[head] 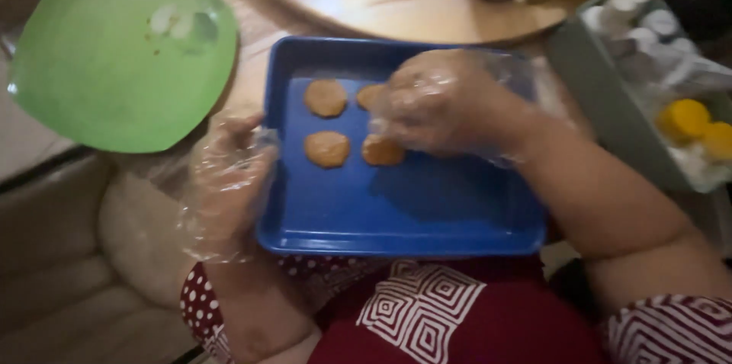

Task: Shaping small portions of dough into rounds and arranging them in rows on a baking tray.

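Lower blue tray (427, 219) bare; left hand (229, 181) grips its edge.

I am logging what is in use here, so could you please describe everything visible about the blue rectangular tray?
The blue rectangular tray looks like smooth plastic or enamelled metal, with a raised rim and rounded corners. It lies flat, close to the person's lap, beside a green square plate. Four flat round orange-brown dough patties sit in its upper left part; the rest is bare. The left hand, in a clear plastic glove, grips its left rim. The gloved right hand hovers over the patties.
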